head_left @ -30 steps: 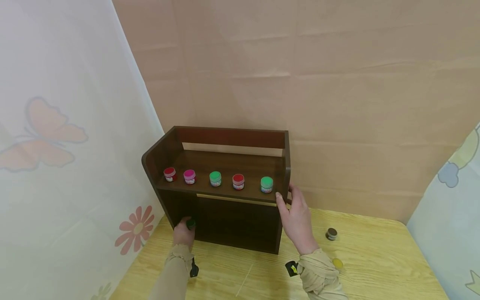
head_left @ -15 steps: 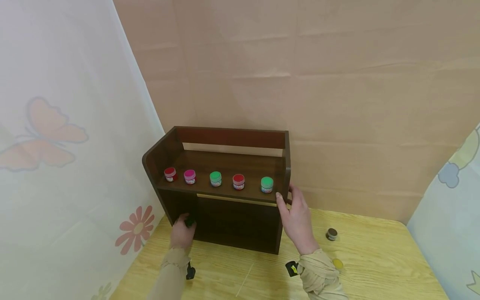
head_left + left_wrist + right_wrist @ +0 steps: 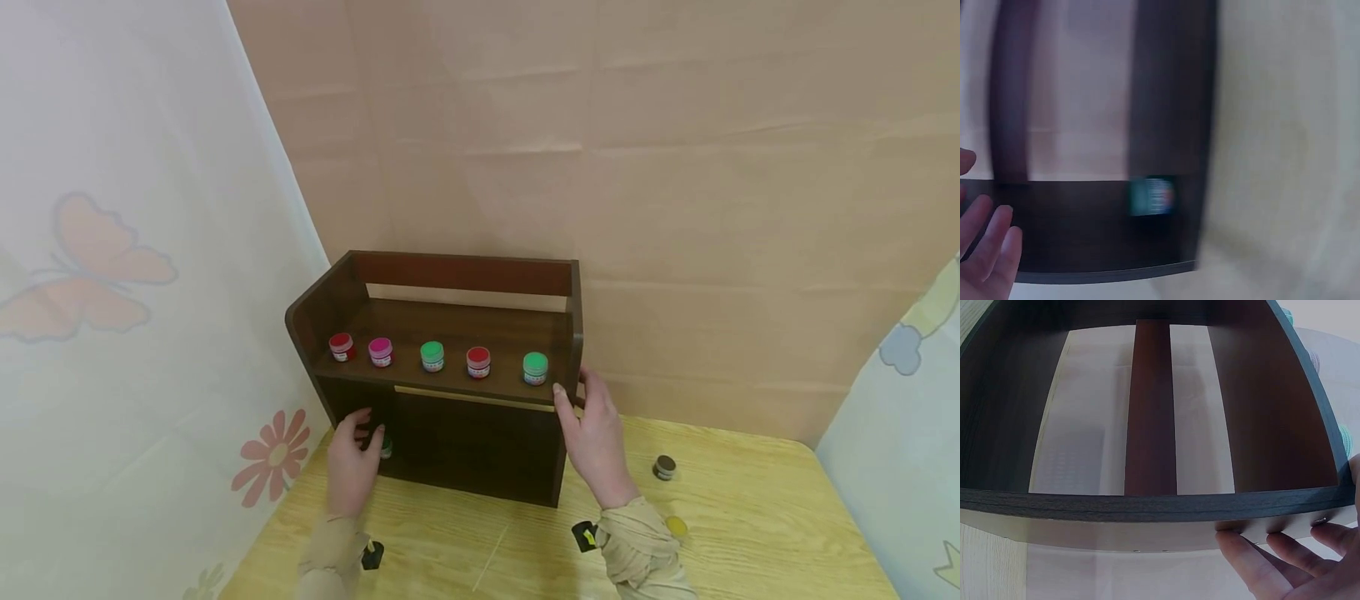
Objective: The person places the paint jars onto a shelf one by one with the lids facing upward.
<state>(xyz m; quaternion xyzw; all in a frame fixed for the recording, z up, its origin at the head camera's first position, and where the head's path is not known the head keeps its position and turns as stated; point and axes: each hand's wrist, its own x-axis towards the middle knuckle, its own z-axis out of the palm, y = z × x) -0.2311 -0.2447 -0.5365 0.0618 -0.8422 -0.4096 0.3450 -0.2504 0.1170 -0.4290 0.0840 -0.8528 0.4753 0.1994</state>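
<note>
Left hand (image 3: 352, 467) is hovering at lower left in the head view, fingers loosely spread, holding nothing. Right hand (image 3: 597, 442) is gripping the right side panel (image 3: 577, 325) of a dark brown wooden two-level shelf (image 3: 465, 321), thumb at the front, fingers against the outer face.

Small round green-capped jar (image 3: 1151, 196) is standing upright on the lower level, near its left end; left wrist view is blurring it but showing it apart from my fingers.

Upper level, across mid-frame, is carrying a red-lidded jar (image 3: 342, 347), magenta-lidded jar (image 3: 381, 352), green-lidded jar (image 3: 432, 357), second red-lidded jar (image 3: 478, 362), second green-lidded jar (image 3: 536, 368). Lower right: dark-brown-lidded jar (image 3: 664, 467) and yellow round thing (image 3: 677, 527) are sitting on the pale wood-grain table (image 3: 772, 508).

My read: I'm placing the green-capped one, release looking done. Next move is calling for backing my left hand out without clipping it, right hand steadying the shelf.
</note>
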